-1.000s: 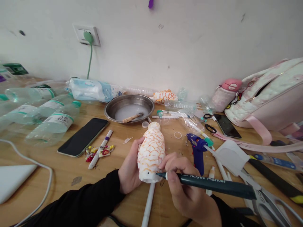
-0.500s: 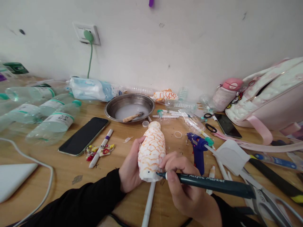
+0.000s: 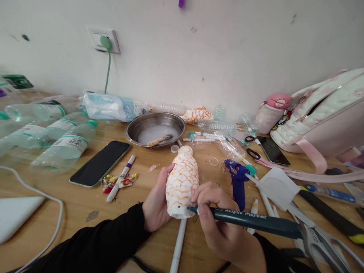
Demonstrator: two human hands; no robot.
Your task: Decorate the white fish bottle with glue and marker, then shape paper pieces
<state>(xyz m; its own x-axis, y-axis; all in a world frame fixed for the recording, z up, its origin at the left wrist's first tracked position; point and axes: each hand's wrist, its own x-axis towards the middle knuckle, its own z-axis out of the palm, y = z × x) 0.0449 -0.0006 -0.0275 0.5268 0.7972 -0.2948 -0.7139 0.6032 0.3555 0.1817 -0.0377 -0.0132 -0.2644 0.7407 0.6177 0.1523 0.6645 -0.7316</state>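
Observation:
A white bottle painted with orange scales (image 3: 182, 180) lies lengthways at the middle of the wooden table (image 3: 79, 203). My left hand (image 3: 156, 199) wraps round its near left side. My right hand (image 3: 218, 223) pinches a dark acrylic marker (image 3: 250, 220), whose tip touches the bottle's near end beside a small black dot. A white stick (image 3: 178, 246) sticks out from under the bottle towards me.
A blue glue gun (image 3: 238, 180), scissors (image 3: 321, 237) and loose pens lie to the right. A steel bowl (image 3: 155, 129), a black phone (image 3: 100, 163), several plastic bottles (image 3: 62, 146) and a pink backpack (image 3: 327, 117) ring the area. A white cable (image 3: 54, 223) crosses the left.
Almost nothing has moved; the marker's tip stays at the bottle's near end, with only a slight shift of my right hand.

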